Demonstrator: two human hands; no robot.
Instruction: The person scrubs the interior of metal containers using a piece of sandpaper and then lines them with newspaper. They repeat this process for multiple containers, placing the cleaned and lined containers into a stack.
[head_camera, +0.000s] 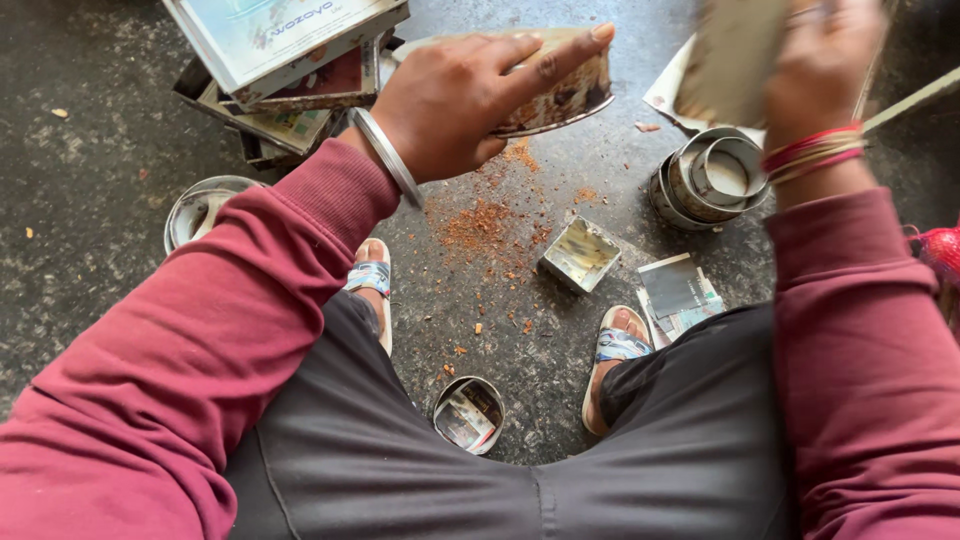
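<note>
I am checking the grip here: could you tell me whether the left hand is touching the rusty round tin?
Touching. The head view shows the left hand spread over the rusty round tin, fingers lying across its top and gripping it above the floor.

Single head view: looks steeply down from above, close over lap, floor (80, 200) ahead between feet.

My sleeves (200, 330) are maroon and my trousers (520, 470) dark grey, against a speckled black-grey floor (80, 190). Rust-orange crumbs (485, 225) dot it beside a small silvery square tin (580, 255). Red threads (812, 150) band my right wrist, a silver bangle (388, 155) my left.
</note>
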